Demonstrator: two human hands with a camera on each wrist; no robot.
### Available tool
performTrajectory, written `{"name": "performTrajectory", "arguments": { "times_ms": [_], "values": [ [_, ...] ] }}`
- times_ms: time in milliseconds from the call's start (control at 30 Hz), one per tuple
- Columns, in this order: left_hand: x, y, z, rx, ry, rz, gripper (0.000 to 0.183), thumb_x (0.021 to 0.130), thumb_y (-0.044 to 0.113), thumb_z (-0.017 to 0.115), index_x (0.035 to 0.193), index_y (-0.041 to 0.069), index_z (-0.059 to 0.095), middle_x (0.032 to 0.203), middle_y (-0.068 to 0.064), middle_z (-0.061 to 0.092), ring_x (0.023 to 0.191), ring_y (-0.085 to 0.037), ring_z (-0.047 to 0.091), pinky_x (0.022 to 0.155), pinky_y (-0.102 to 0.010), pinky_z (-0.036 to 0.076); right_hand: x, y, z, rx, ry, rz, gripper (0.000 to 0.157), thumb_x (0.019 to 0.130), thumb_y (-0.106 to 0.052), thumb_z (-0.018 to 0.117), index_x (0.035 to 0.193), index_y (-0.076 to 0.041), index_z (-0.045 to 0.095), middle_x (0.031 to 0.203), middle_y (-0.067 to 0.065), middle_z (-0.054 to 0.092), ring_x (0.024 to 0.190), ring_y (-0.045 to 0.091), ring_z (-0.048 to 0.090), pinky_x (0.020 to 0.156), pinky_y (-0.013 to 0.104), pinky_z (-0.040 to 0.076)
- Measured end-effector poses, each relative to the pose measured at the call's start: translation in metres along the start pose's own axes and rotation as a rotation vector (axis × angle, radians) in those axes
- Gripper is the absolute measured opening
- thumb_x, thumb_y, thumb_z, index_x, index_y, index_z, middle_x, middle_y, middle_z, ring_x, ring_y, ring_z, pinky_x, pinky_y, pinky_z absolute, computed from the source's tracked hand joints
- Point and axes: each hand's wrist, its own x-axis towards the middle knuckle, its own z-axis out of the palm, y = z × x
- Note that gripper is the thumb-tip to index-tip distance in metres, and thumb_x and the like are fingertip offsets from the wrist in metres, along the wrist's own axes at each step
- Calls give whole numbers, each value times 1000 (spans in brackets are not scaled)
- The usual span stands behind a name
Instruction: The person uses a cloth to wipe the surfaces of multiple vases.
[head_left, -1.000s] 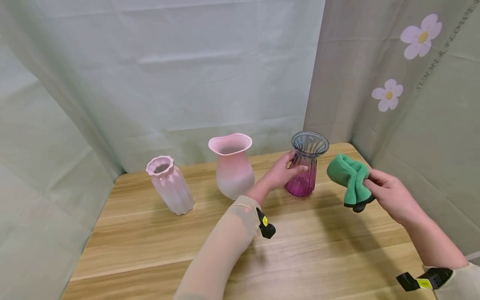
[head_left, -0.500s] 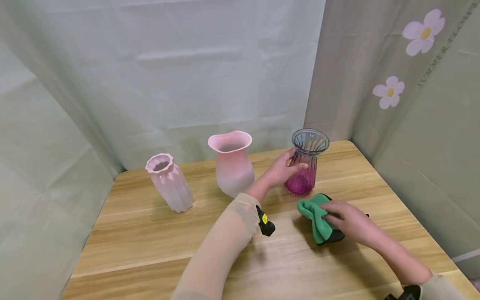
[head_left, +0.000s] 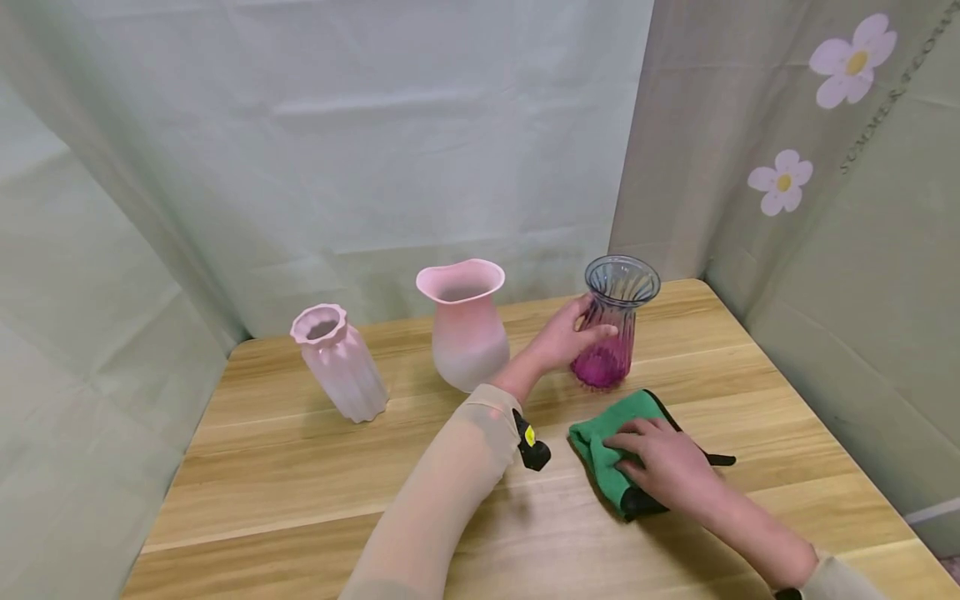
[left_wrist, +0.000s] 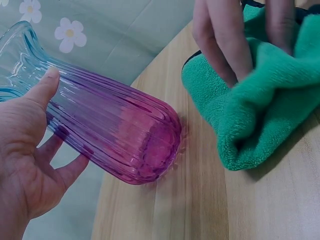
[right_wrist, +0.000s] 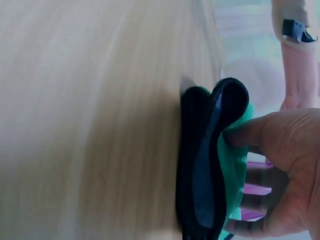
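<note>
My left hand [head_left: 564, 337] holds a ribbed glass vase [head_left: 606, 354], blue-grey at its flared rim and purple-pink at its base. In the left wrist view the thumb lies along one side of the glass vase [left_wrist: 120, 125], with fingers on the other. A green cloth [head_left: 626, 412] with black edging lies folded and rumpled on the table in front of the vase. On top of it rests my right hand [head_left: 667, 462]. Thumb and fingers stand apart on the cloth [right_wrist: 235, 165] in the right wrist view; some fingertips are hidden in its folds.
A pink-to-white vase [head_left: 471, 346] with a wavy rim stands near the back of the wooden table [head_left: 300, 500]. Left of it is a smaller pleated pink vase [head_left: 347, 375]. Light curtains [head_left: 375, 150] hang close behind the table and on both sides.
My right hand has brought the green cloth left and down from the air onto the table, where the cloth has spread flatter. The left hand and the glass vase have stayed in place.
</note>
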Motion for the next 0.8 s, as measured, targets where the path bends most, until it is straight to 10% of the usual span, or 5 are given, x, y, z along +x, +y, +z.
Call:
{"name": "performTrajectory", "arguments": {
  "times_ms": [533,800],
  "values": [
    [-8,2,-4,-4,4,1,82,99,44,68,163,14,27,166,-7,30,151,-24,27,121,-44,29,-4,-22,19,-101,54,68,54,85,-50,81,133,-26,70,129,9,61,117,37,53,76,60,52],
    [-14,10,2,-33,81,-32,94,96,47,69,166,23,11,168,-7,25,152,-26,26,120,-48,28,-5,-13,3,18,36,120,53,93,-47,74,139,-23,66,133,10,62,122,39,55,87,65,49]
  ]
}}
